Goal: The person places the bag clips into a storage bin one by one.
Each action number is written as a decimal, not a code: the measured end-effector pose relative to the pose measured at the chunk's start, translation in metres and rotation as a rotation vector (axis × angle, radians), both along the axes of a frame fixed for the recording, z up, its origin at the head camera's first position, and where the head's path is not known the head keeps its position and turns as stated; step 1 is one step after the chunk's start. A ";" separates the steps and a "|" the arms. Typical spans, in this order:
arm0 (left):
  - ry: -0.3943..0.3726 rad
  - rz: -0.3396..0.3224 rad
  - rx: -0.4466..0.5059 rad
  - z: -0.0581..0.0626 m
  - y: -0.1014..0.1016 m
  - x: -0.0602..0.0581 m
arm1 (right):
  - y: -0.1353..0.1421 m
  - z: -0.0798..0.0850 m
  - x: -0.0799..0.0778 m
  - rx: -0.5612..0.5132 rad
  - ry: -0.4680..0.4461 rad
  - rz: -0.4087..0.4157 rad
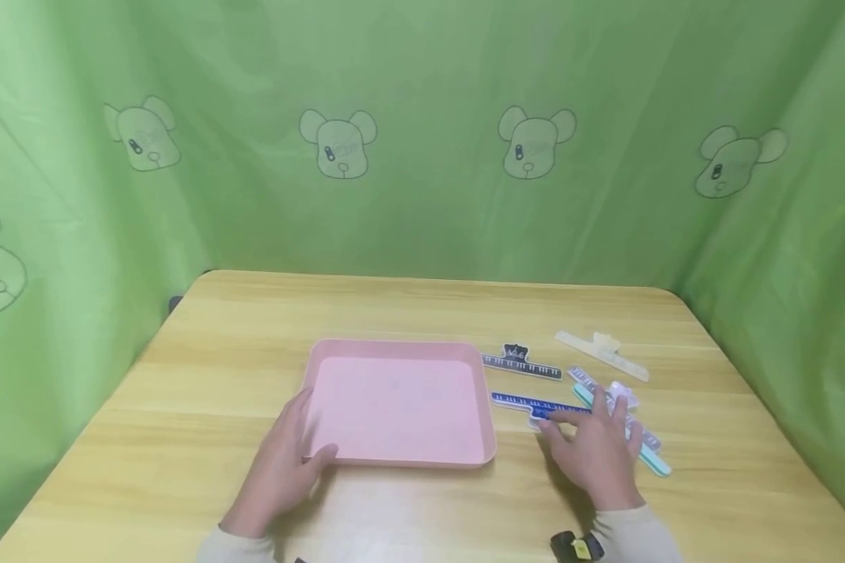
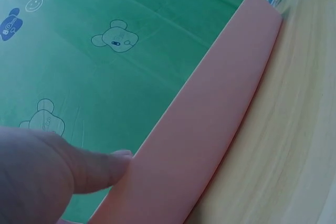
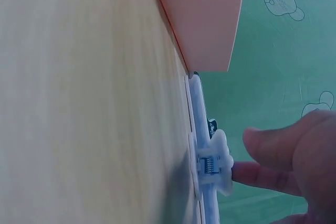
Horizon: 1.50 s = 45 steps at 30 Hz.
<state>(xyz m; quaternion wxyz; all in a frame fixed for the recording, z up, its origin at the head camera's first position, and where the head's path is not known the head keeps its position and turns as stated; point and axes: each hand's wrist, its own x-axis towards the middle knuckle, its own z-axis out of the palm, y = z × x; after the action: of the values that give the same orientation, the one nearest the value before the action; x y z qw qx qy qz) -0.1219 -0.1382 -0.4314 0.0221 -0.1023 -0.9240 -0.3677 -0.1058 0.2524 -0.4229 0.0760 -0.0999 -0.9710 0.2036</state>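
A pink tray (image 1: 394, 461) lies on the table, with my left hand (image 1: 282, 461) at its front left corner. The thumb (image 2: 102, 169) touches the front rim, and the other fingers lie along the left side. My right hand (image 1: 595, 450) hovers over a blue clip (image 1: 514, 400) with a piano-key pattern. In the right wrist view, a fingertip touches the clip's spring handle (image 3: 218, 163), while the thumb stands apart from it. Under and beside that hand lie a lilac piano-key clip (image 1: 648, 438) and a mint-green clip (image 1: 658, 463), crossing each other.
Behind the blue clip, a black piano-key clip (image 1: 521, 366) lies against the tray's right side. A whitish clip (image 1: 598, 353) lies farther back to the right. Green curtains (image 1: 422, 219) with bear-head prints surround the wooden table (image 1: 148, 438).
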 end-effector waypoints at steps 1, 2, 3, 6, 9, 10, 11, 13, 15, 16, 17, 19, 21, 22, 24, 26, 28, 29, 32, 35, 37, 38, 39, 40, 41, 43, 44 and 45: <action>-0.003 0.004 0.003 0.000 0.000 0.000 | 0.000 0.001 0.000 -0.002 -0.001 -0.001; -0.005 0.007 0.007 0.000 0.000 0.000 | 0.001 0.002 0.000 -0.001 -0.008 -0.003; -0.006 0.010 0.008 0.000 0.000 0.000 | 0.002 0.002 0.000 -0.006 -0.019 -0.009; -0.013 0.014 0.005 -0.001 0.000 -0.001 | 0.006 0.004 0.001 -0.018 -0.060 -0.035; -0.019 0.008 -0.005 -0.002 0.000 -0.001 | 0.009 0.005 0.001 -0.034 -0.089 -0.054; -0.021 0.007 -0.005 -0.002 0.001 -0.001 | 0.010 0.005 0.000 -0.038 -0.092 -0.057; -0.021 0.007 -0.006 -0.002 0.001 -0.001 | 0.011 0.005 0.000 -0.042 -0.092 -0.057; -0.019 0.011 -0.005 -0.001 0.001 -0.001 | 0.012 0.005 0.000 -0.050 -0.093 -0.061; -0.018 0.018 0.001 0.000 0.001 -0.001 | 0.012 0.006 -0.001 -0.040 -0.093 -0.069; -0.017 0.019 0.003 0.000 0.002 -0.001 | 0.013 0.006 -0.001 -0.034 -0.090 -0.076; -0.015 0.021 0.005 0.000 0.002 -0.001 | 0.013 0.006 -0.001 -0.031 -0.092 -0.087; -0.013 0.024 0.010 0.000 0.001 -0.002 | 0.015 0.007 0.000 -0.021 -0.096 -0.108; -0.014 0.026 0.014 0.000 0.001 -0.002 | 0.017 0.008 0.000 -0.017 -0.112 -0.122; -0.013 0.027 0.015 0.000 0.001 -0.002 | 0.018 0.008 0.000 -0.015 -0.121 -0.124; -0.011 0.029 0.013 0.001 0.001 -0.002 | 0.020 0.009 0.000 -0.009 -0.146 -0.123; -0.013 0.031 0.011 0.001 0.001 -0.002 | 0.023 0.010 0.000 -0.003 -0.179 -0.116; -0.012 0.031 0.009 0.002 0.001 -0.002 | 0.025 0.011 -0.001 -0.006 -0.204 -0.112; -0.012 0.031 0.008 0.002 0.001 -0.002 | 0.026 0.012 -0.001 -0.008 -0.215 -0.110; -0.013 0.027 0.004 0.001 0.001 -0.002 | 0.030 0.012 0.000 -0.012 -0.232 -0.112; -0.013 0.025 -0.007 0.000 0.000 -0.001 | 0.033 0.010 0.000 -0.023 -0.244 -0.121; -0.015 0.025 -0.015 0.001 0.000 0.000 | 0.034 0.009 -0.001 -0.028 -0.251 -0.128; -0.016 0.025 -0.016 0.001 0.000 0.000 | 0.035 0.008 -0.001 -0.036 -0.254 -0.129; -0.018 0.026 -0.016 0.001 0.000 0.000 | 0.035 0.008 -0.002 -0.043 -0.256 -0.132; -0.019 0.026 -0.016 0.002 0.000 0.000 | 0.034 0.008 -0.002 -0.050 -0.254 -0.134; -0.020 0.025 -0.015 0.002 0.000 0.001 | 0.034 0.008 -0.003 -0.056 -0.250 -0.135; -0.019 0.024 -0.012 0.002 0.000 0.001 | 0.034 0.008 -0.003 -0.068 -0.240 -0.140; -0.018 0.023 -0.011 0.002 0.000 0.001 | 0.033 0.008 -0.003 -0.076 -0.233 -0.143; -0.018 0.022 -0.012 0.001 0.000 0.001 | 0.033 0.008 -0.003 -0.084 -0.224 -0.147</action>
<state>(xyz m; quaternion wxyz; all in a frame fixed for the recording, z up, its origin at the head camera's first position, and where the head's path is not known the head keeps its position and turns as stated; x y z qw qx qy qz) -0.1212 -0.1379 -0.4300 0.0175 -0.0888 -0.9275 -0.3627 -0.1093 0.2853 -0.4144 -0.0224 -0.1959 -0.9541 0.2254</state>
